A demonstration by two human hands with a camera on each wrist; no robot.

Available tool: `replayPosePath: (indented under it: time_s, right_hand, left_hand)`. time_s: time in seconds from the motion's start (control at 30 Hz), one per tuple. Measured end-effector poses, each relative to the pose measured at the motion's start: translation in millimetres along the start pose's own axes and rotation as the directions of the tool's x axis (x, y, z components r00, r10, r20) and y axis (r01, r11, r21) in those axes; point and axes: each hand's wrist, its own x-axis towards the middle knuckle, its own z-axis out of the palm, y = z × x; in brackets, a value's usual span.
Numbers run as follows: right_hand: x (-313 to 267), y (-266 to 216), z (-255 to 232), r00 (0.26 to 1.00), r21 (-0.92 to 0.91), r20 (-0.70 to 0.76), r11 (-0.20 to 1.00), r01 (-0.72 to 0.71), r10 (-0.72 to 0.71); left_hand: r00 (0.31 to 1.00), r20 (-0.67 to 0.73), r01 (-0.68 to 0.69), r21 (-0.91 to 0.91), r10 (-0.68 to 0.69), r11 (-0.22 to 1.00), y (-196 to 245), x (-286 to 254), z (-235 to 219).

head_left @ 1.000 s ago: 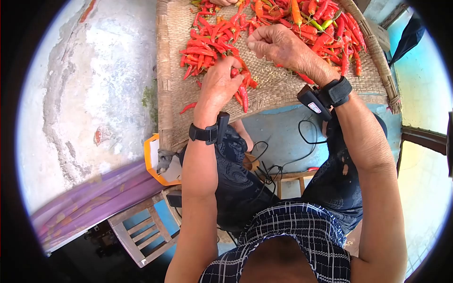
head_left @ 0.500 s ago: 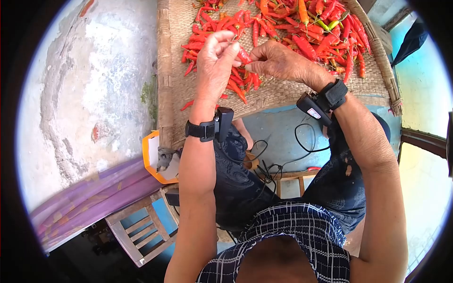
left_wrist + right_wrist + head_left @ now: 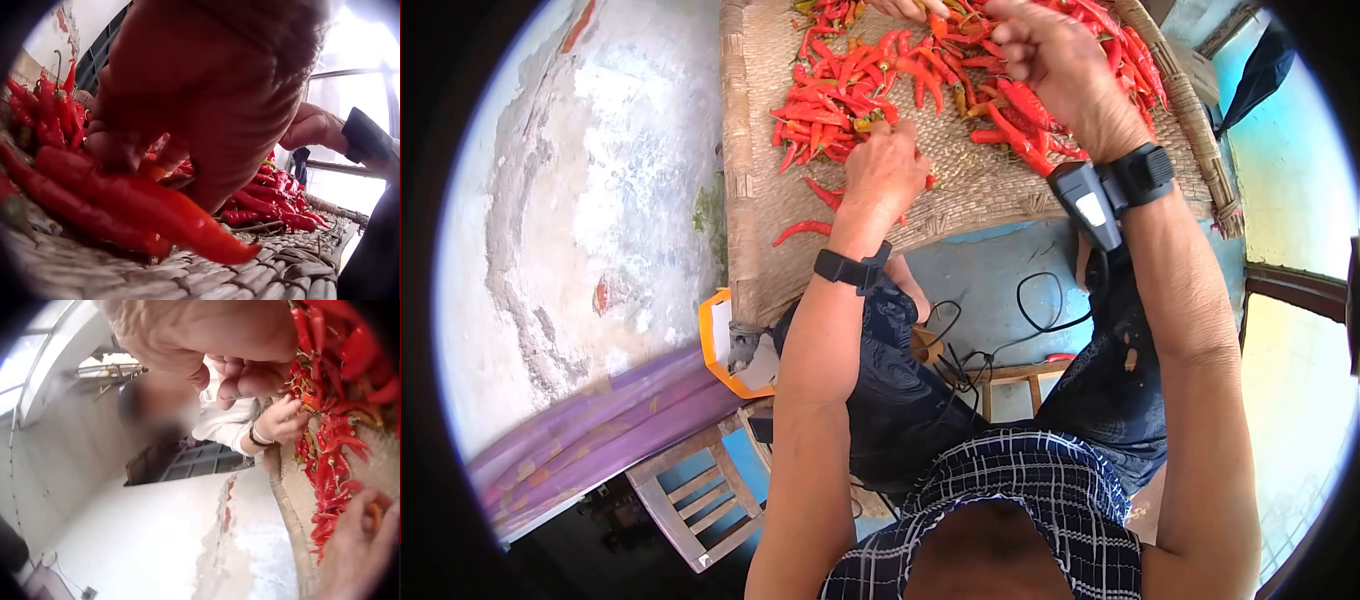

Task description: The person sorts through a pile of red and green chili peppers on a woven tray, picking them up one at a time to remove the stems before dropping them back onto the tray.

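Red chili peppers [image 3: 820, 115] lie in a pile on a woven tray [image 3: 780, 200]. My left hand [image 3: 887, 165] is down at the near edge of this pile, its fingers curled round a chili pepper [image 3: 375, 515]. Close below that hand, large red chilies [image 3: 156, 206] fill the front of the left wrist view. My right hand [image 3: 1065, 75] is raised over the larger chili heap [image 3: 1020, 100] at the right, fingers loosely bent, nothing between them. The right wrist view shows the same loose fingers [image 3: 250, 381] in front of the heap.
Another person's hand [image 3: 284, 419] reaches into the chilies from the far side. The tray's raised rim [image 3: 740, 170] runs along the left, beside a wall. Below the tray are black cables [image 3: 1040, 325], a wooden stool [image 3: 1010, 375] and a slatted wooden chair [image 3: 705, 490].
Half a second ago both hands met at one chili over the tray. Since then my left hand has lowered to the left pile, and my right has moved up and away to the right heap.
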Motion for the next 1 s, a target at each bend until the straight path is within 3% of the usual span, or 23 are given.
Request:
replayPosePath:
  time_s: [0.03, 0.07, 0.1, 0.13, 0.17, 0.23, 0.27, 0.3, 0.37, 0.43, 0.5, 0.57, 0.63, 0.77, 0.8, 0.87, 0.9, 0.97, 1.0]
  right_hand:
    - [-6, 4, 8, 0.999, -0.072, -0.022, 0.997, -0.039, 0.038]
    - [-10, 6, 11, 0.997, -0.164, 0.069, 0.986, -0.002, 0.013]
    - [-15, 7, 15, 0.987, -0.251, 0.162, 0.967, 0.043, -0.002]
    - [-19, 6, 24, 0.987, -0.409, 0.160, 0.910, 0.066, 0.001]
    - [-18, 9, 28, 0.988, -0.407, 0.157, 0.911, 0.065, -0.001]
    - [-16, 23, 29, 0.966, -0.503, 0.245, 0.842, 0.196, -0.079]
    - [-14, 29, 28, 0.957, -0.573, 0.289, 0.798, 0.186, -0.015]
    - [-15, 36, 28, 0.957, -0.573, 0.289, 0.798, 0.187, -0.017]
    - [-18, 49, 30, 0.947, -0.700, 0.309, 0.696, 0.161, 0.093]
    - [-21, 49, 36, 0.936, -0.692, 0.340, 0.699, 0.179, 0.097]
    - [-27, 49, 41, 0.941, -0.506, 0.283, 0.862, -0.015, 0.183]
    - [-22, 51, 41, 0.933, -0.481, 0.301, 0.876, -0.030, 0.197]
    - [-21, 51, 40, 0.933, -0.466, 0.295, 0.883, -0.049, 0.208]
    - [-21, 50, 41, 0.952, -0.381, 0.264, 0.923, -0.044, 0.155]
    - [-20, 46, 40, 0.952, -0.381, 0.263, 0.923, -0.046, 0.156]
    - [-14, 31, 35, 0.975, -0.456, 0.210, 0.890, 0.032, 0.072]
    - [-9, 23, 27, 0.968, -0.395, 0.248, 0.917, 0.062, 0.042]
    - [5, 13, 10, 0.982, -0.237, 0.153, 0.961, 0.145, -0.111]
    - [6, 2, 9, 0.988, -0.066, 0.070, 0.988, 0.143, -0.138]
  left_hand:
    - [0.996, -0.064, -0.058, -0.060, 0.054, 0.997, -3, 1, -2]
    - [0.996, -0.063, -0.062, -0.058, 0.059, 0.996, -6, 1, -4]
    - [1.000, -0.028, -0.004, -0.190, -0.002, 0.982, -5, 0, -12]
    - [0.998, 0.015, 0.060, -0.315, -0.058, 0.947, -4, -1, -19]
    - [0.998, 0.017, 0.058, -0.313, -0.055, 0.948, -5, -3, -22]
    - [0.985, -0.051, 0.102, -0.609, -0.167, 0.787, -7, -6, -27]
    - [0.974, -0.190, -0.072, -0.768, -0.120, 0.636, -14, -5, -17]
    - [0.974, -0.191, -0.073, -0.768, -0.118, 0.637, -10, -7, -21]
    - [0.970, -0.187, -0.096, -0.881, -0.154, 0.463, 3, -13, -36]
    - [0.976, -0.172, -0.083, -0.865, -0.136, 0.495, 6, -15, -39]
    - [0.972, -0.204, -0.106, -0.819, -0.114, 0.564, 7, -17, -38]
    - [0.974, -0.195, -0.108, -0.848, -0.116, 0.518, 7, -15, -33]
    - [0.977, -0.178, -0.075, -0.802, -0.117, 0.593, 13, -14, -40]
    - [0.978, -0.190, -0.092, -0.773, -0.090, 0.628, 8, -12, -33]
    - [0.978, -0.188, -0.090, -0.773, -0.091, 0.628, 8, -12, -34]
    - [0.976, -0.130, -0.027, -0.866, -0.173, 0.499, 6, -10, -38]
    - [0.976, -0.129, -0.026, -0.866, -0.173, 0.499, 2, -10, -36]
    - [0.984, -0.141, -0.025, -0.716, -0.110, 0.698, -9, -11, -30]
    - [0.992, -0.097, 0.017, -0.560, -0.086, 0.829, -10, -14, -31]
